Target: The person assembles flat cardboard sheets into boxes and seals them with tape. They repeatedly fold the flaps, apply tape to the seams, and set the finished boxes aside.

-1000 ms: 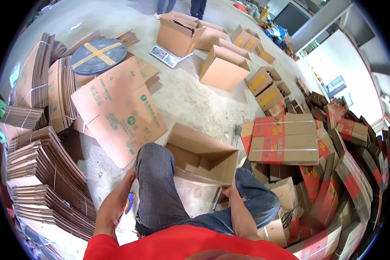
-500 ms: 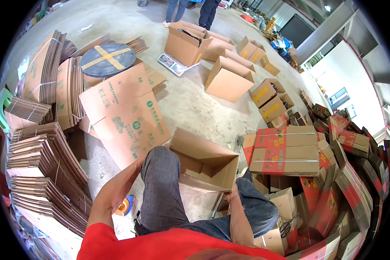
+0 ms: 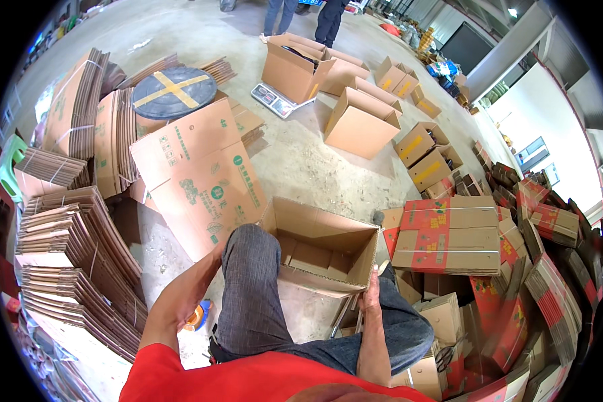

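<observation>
An open cardboard box [image 3: 328, 231], its inside bare, stands between my knees with its top flaps up. At its near right corner, my right hand [image 3: 370, 295] grips the wall, fingers along the outer edge. My left forearm reaches past my left knee toward the box's left side; the knee hides that hand, so its fingers do not show. Beyond the left knee, a flattened carton [image 3: 197, 174] with green print leans against stacked cardboard. An orange and blue ring-shaped thing, perhaps a tape roll [image 3: 195, 316], lies on the floor by my left forearm.
Bundled flat cartons [image 3: 74, 301] pile up at left, beneath a round grey lid [image 3: 174, 92] farther back. Red-printed carton bundles [image 3: 445, 234] crowd the right, with scissors [image 3: 443, 358] near my knee. Ahead stand a scale [image 3: 275, 100], open boxes [image 3: 362, 124] and two people's legs [image 3: 328, 23].
My right hand has moved up the box's near right corner, and more of its fingers show. The whole view has shifted slightly; the box stays between my knees.
</observation>
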### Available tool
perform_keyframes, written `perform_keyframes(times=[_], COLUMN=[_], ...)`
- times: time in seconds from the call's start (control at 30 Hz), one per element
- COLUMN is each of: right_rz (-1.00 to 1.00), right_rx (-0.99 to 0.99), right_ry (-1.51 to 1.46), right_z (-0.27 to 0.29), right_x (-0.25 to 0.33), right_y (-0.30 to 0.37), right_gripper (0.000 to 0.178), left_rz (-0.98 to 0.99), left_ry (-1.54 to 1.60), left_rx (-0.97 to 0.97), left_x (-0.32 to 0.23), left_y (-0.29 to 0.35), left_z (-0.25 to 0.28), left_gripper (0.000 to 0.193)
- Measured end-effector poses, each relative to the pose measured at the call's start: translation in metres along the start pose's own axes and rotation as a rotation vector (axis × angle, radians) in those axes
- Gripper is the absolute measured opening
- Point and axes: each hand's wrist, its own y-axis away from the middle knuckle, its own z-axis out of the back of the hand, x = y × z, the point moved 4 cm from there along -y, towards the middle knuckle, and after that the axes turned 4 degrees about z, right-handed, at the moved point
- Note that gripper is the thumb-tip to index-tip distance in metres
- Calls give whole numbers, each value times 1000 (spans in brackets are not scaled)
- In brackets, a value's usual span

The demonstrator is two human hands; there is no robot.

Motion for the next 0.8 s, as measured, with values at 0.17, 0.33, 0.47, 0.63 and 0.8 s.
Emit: perform_keyframes(times=[0.17, 0.33, 0.47, 0.63, 0.8], right_rz=[-39, -4, -22, -29, -18], right_rx=[-19, -64, -68, -192, -226], right_ry=[-24, 141, 399, 501, 700], right_z=[-23, -42, -30, -19, 0], right_x=[34, 59, 60, 57, 52], right_y=[16, 31, 28, 24, 20], right_gripper=[73, 61, 51, 49, 50], left_rz=[6, 2, 1, -1, -12], left_ry=[-5, -4, 6, 1, -3], left_rx=[-21, -26, -30, -34, -33], left_x=[1, 3, 5, 6, 3], left_y=[4, 1, 0, -1, -4], left_z=[2, 0, -1, -2, -4], left_gripper=[47, 47, 46, 46, 46])
